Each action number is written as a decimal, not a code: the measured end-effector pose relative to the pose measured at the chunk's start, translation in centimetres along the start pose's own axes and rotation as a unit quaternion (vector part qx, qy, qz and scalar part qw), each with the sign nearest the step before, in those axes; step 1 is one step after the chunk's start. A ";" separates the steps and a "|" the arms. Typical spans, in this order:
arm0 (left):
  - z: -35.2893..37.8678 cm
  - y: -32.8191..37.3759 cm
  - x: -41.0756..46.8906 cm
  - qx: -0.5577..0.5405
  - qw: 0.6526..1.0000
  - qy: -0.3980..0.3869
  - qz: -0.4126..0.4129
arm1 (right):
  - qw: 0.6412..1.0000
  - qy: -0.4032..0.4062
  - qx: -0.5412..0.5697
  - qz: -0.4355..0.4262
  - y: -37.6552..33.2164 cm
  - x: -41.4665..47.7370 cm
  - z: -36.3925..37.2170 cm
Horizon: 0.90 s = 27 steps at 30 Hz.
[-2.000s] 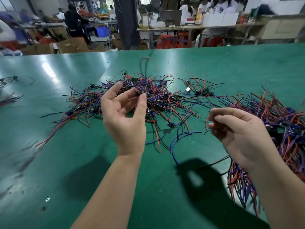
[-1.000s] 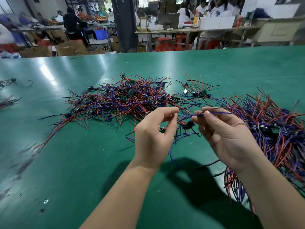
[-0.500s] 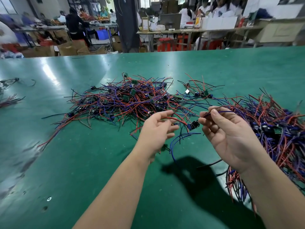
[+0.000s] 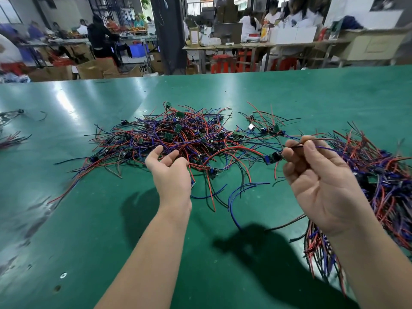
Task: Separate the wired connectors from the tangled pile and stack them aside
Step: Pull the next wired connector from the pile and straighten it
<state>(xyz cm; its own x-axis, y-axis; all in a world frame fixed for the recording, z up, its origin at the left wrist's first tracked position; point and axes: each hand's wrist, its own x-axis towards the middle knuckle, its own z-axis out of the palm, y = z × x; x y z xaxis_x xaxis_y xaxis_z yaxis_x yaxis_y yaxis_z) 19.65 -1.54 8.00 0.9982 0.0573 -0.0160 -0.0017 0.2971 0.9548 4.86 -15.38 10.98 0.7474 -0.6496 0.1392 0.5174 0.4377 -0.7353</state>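
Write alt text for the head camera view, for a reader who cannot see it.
Over a green table, a person's right hand pinches the wires of one small wired connector, lifted beside a stack of sorted connectors at right. The left hand, fingers open, reaches toward the tangled pile of red, blue and black wires at centre. A busy workshop is blurred behind.

A glossy green table (image 4: 289, 97) is carrying a tangled pile of red, blue and black wired connectors (image 4: 178, 139) at its middle — a second heap of sorted wires (image 4: 383, 175) is lying at its right edge.
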 end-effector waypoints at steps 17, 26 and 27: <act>2.7 -0.5 -6.8 -0.155 0.866 -0.416 -0.230 | 0.985 -0.125 -0.096 -0.074 0.9 -1.1 0.5; 2.0 1.1 -4.6 -0.210 0.878 -0.318 -0.291 | 0.735 -0.276 -0.567 -0.250 2.4 -1.4 -0.2; 1.9 1.1 -4.5 -0.188 0.888 -0.310 -0.282 | 0.731 -0.273 -0.571 -0.256 2.5 -1.4 -0.2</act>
<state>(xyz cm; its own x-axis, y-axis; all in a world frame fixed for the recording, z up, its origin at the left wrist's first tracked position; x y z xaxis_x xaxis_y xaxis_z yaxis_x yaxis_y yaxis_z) 15.28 -3.32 9.71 0.6877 -0.7028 -0.1821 0.6048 0.4158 0.6792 5.07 -13.50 8.85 0.7940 -0.0664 0.6042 0.3347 -0.7820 -0.5258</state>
